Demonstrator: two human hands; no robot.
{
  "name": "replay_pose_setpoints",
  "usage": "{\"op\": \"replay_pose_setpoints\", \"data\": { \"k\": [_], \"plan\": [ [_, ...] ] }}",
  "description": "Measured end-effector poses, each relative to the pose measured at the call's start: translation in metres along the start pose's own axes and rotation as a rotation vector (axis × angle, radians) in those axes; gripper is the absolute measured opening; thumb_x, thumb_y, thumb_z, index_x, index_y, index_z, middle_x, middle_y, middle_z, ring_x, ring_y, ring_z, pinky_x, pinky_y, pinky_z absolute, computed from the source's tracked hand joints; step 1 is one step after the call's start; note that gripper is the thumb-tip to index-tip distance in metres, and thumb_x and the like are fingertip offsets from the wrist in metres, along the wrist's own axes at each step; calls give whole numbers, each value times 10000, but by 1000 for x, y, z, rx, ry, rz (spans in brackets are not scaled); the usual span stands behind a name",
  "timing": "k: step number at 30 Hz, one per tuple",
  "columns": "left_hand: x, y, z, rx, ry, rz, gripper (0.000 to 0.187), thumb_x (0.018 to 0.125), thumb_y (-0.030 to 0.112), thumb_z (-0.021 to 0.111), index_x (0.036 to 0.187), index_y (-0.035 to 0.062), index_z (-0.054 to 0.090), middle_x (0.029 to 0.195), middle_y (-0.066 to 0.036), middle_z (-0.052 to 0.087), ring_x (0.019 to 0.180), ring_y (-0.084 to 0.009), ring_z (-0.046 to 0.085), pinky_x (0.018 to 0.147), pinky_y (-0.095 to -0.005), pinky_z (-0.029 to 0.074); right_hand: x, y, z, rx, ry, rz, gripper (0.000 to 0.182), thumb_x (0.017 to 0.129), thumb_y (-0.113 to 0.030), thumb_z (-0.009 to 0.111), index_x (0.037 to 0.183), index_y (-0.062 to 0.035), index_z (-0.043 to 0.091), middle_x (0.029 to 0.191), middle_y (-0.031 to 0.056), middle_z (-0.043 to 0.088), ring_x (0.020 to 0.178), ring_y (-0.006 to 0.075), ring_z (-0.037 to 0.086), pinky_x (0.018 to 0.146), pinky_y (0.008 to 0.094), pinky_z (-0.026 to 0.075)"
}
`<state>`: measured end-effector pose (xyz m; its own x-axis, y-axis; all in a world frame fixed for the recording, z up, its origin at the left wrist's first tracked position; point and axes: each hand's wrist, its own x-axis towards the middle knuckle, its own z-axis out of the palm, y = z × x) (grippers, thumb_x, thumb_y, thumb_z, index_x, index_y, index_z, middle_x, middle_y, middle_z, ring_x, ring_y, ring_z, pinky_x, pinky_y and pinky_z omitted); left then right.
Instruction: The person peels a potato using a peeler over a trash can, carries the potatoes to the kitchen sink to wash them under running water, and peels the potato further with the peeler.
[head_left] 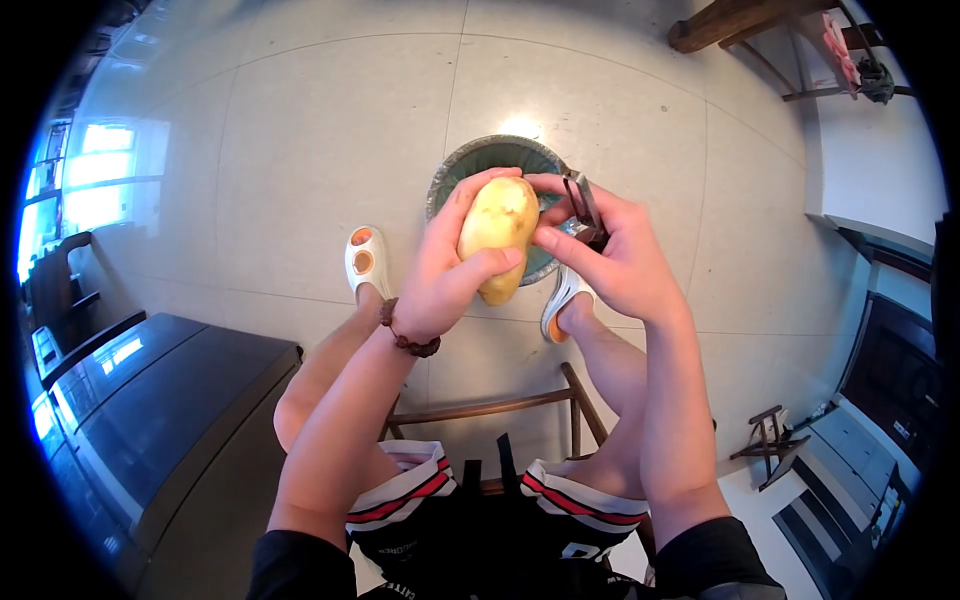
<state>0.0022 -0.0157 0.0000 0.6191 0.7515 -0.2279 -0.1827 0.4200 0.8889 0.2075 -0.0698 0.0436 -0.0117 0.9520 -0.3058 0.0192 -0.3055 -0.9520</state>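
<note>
The left hand [440,270] is wrapped tight around a yellow oval potato [497,235], up in the air over a round green metal bowl [470,165] on the pale tiled floor [300,150]. The right hand [620,255] grips a dark metal peeler [583,205] beside the potato's top.

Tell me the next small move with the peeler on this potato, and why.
Probably draw the peeler down along the potato: the left hand grips it upright over the bin, the right hand has the blade near its top, and most skin looks unpeeled.
</note>
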Motion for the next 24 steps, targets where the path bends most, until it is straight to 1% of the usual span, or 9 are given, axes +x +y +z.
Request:
{"op": "replay_pose_setpoints", "data": {
  "k": [3, 4, 6, 9, 13, 15, 16, 18, 24],
  "plan": [
    [-1, -2, 2, -80, -1, -13, 638, 874, 142, 703, 1465, 52, 481, 1344, -83, 582, 1247, -176, 565, 1055, -349, 470, -1, 8, 2, 28, -8, -120, 532, 1004, -223, 680, 1487, -38, 554, 905, 17, 684, 821, 79, 591, 734, 254, 477],
    [-2, -2, 3, -141, 4, -41, 649, 873, 141, 704, 1472, 52, 470, 1343, -85, 581, 1250, -180, 562, 1061, -354, 462, -2, 5, -1, 30, -7, -120, 532, 1004, -223, 680, 1487, -38, 554, 905, 17, 684, 821, 79, 591, 734, 254, 477],
    [-1, -4, 3, -131, -17, -30, 648, 888, 164, 709, 1475, 49, 462, 1342, -86, 581, 1248, -180, 560, 1065, -355, 458, -5, -9, -10, 144, -158, 62, 583, 1077, -323, 540, 1579, -46, 436, 852, 45, 650, 767, 112, 587, 726, 287, 479],
    [0, -6, 6, -85, -35, 24, 611, 949, 246, 689, 1477, 43, 456, 1343, -87, 580, 1245, -178, 558, 1067, -354, 453, -5, -12, -2, -20, -204, -9, 598, 1114, -364, 423, 1617, -48, 364, 810, 74, 616, 708, 151, 576, 723, 318, 481],
    [4, -13, 5, -96, -61, 90, 539, 1081, 400, 541, 1471, 37, 463, 1344, -86, 579, 1245, -169, 554, 1065, -349, 450, -3, -4, 4, -5, -187, 23, 593, 1116, -332, 428, 1626, -45, 333, 804, 95, 614, 689, 172, 590, 735, 328, 489],
    [5, -13, 7, -69, -55, 95, 513, 1104, 396, 489, 1469, 37, 468, 1344, -85, 578, 1246, -165, 551, 1065, -345, 447, -1, 2, 6, 16, -177, -21, 633, 1120, -376, 409, 1666, -94, 258, 770, 42, 560, 629, 119, 530, 587, 273, 415],
    [5, -13, 7, -43, -46, 101, 493, 1127, 392, 437, 1467, 37, 472, 1344, -83, 577, 1246, -161, 548, 1065, -341, 445, -1, 1, 5, 16, -175, -19, 633, 1120, -376, 409, 1666, -94, 258, 770, 42, 560, 629, 119, 530, 587, 273, 415],
    [6, -12, 8, -30, -32, 89, 473, 1131, 374, 432, 1458, 36, 480, 1338, -80, 578, 1239, -155, 548, 1063, -336, 444, 0, -4, 3, -31, -191, 55, 627, 1109, -328, 462, 1643, -55, 281, 791, 91, 617, 648, 171, 587, 688, 329, 492],
    [7, -6, 12, 4, 13, 81, 425, 1137, 343, 440, 1416, 31, 509, 1316, -71, 583, 1212, -133, 547, 1049, -320, 448, 1, -5, 5, -11, -178, 50, 624, 1105, -324, 481, 1636, -52, 300, 764, 92, 601, 628, 166, 565, 643, 328, 476]
  ]
}}
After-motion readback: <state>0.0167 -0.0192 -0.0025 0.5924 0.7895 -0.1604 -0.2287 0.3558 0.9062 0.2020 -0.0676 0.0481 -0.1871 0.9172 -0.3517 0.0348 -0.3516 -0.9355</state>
